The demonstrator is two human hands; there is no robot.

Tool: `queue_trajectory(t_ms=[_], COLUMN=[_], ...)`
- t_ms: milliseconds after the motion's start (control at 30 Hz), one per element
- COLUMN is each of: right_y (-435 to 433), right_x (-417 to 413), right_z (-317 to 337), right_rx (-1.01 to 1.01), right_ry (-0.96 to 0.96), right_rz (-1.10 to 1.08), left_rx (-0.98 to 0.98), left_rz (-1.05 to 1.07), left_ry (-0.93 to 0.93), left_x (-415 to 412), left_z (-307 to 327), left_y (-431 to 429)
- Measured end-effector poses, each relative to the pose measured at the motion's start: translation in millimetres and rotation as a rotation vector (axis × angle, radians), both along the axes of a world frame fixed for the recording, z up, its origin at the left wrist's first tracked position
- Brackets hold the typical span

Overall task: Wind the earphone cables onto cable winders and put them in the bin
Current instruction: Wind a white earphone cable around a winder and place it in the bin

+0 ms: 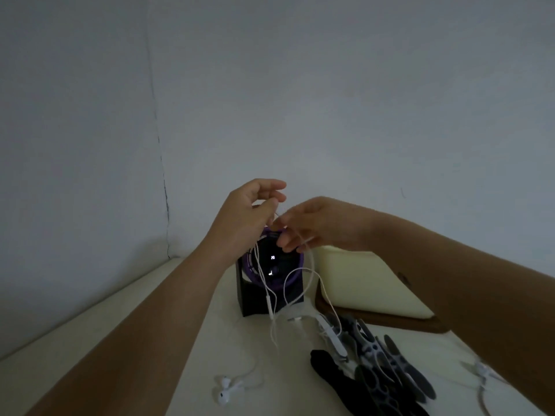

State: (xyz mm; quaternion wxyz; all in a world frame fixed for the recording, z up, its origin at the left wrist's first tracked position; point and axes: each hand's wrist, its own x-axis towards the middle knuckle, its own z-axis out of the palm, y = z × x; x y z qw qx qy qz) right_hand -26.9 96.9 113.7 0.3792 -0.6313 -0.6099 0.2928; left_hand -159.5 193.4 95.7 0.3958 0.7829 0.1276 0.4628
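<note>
Head view: left hand (252, 214) and right hand (312, 225) each pinch the white earphone cable (270, 307), held above a black stand (255, 304). From the stand, earbuds (225, 388) lie on the bench (240, 343) at 7 o'clock, cable winders (387, 370) at 4, bin (360, 280) at 3.

Head view, wide-angle camera: worn at head height, faces forward and down over a pale table (228, 340) toward a grey wall (330, 85) filling the upper frame. Near range: left hand (250, 211) and right hand (315, 225) meet at frame centre, forearms entering from the lower corners.
</note>
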Motion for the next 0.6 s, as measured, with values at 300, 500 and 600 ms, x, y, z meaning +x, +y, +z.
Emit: queue_trajectory(t_ms=[300,500,600], right_y=[4,5,-4], right_x=[49,81,93], right_z=[-1,-35,-40], right_rx=[0.423,0.318,0.335], right_ry=[-0.403,-0.405,-0.131], right_rz=[-0.62,-0.8,-0.874], left_rx=[-0.228,-0.477,-0.589], left_rz=[-0.088,-0.31,-0.358], left_ry=[0.375,0.351,0.224], left_x=[-40,-48,-51], left_z=[-18,-32,-39], left_y=[29,24,28])
